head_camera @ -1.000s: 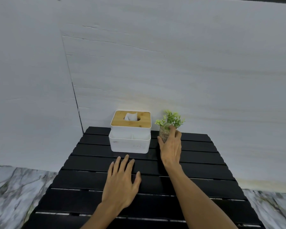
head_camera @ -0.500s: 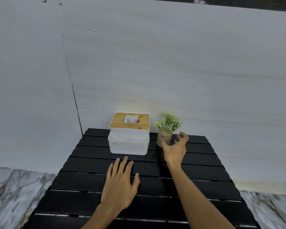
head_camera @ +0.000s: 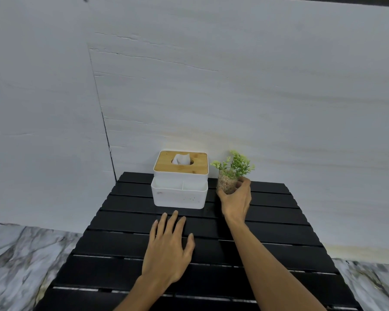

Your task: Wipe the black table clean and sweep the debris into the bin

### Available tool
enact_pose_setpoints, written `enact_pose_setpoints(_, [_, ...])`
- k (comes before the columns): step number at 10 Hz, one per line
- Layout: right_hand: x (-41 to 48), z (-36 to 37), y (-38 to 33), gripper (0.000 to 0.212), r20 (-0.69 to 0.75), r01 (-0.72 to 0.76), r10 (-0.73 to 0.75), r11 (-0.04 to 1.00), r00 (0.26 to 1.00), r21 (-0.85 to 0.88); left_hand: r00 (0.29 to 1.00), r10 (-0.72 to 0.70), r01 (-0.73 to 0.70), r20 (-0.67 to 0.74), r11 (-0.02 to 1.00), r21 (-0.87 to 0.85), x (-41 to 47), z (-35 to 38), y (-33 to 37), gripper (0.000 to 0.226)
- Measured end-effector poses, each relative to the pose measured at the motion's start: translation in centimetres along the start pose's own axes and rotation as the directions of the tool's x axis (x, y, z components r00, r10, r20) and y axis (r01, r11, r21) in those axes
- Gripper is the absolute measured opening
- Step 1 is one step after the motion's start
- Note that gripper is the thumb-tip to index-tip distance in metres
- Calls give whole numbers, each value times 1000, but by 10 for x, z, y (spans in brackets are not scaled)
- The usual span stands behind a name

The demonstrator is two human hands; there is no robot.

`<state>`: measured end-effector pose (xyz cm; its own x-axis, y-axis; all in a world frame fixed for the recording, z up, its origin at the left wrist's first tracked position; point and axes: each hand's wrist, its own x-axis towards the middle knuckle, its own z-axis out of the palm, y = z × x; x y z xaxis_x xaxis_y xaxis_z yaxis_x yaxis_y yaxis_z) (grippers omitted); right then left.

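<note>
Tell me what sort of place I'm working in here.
Probably a home corner: a black slatted table against a plain white wall, marble-look floor, with a tissue box and small potted plant.

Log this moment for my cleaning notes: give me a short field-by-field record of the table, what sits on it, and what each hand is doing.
surface: black slatted table, against a pale wall
tissue box: white with wooden lid, at the table's far edge, a tissue poking up
plant: small green plant in a clear glass, right of the tissue box
left hand: open, fingers spread, flat over the table
right hand: wrapped around the plant's glass
bin, cloth, debris: none in view
</note>
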<state>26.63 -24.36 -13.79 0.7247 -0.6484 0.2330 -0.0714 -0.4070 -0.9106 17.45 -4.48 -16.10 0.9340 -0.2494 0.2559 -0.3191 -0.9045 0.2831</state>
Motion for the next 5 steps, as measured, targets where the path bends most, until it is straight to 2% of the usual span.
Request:
enact_pose_setpoints(1, [0,0,-1,67,-9,-4,4,1000,1000,-19,1000,4,-4,-6,1000,-2,0,-2,1,71])
enact_pose_setpoints(2, [-5,0,-1,82,23,-9,12,995,1000,-96,1000,-1,1,5,1000,-9,-1,-2,2,71])
enact_pose_setpoints(3, [-17,-4,8,88,92,53,-18,918,996,-392,1000,-6,6,8,1000,-10,0,-2,2,70])
enact_pose_setpoints(4, [-40,-16,12,78,243,160,-9,776,970,-610,1000,-7,7,20,1000,-4,0,-3,4,71])
enact_pose_setpoints(5, [-66,-29,13,69,376,293,-43,709,926,-641,1000,-8,9,25,1000,-27,-1,-4,5,72])
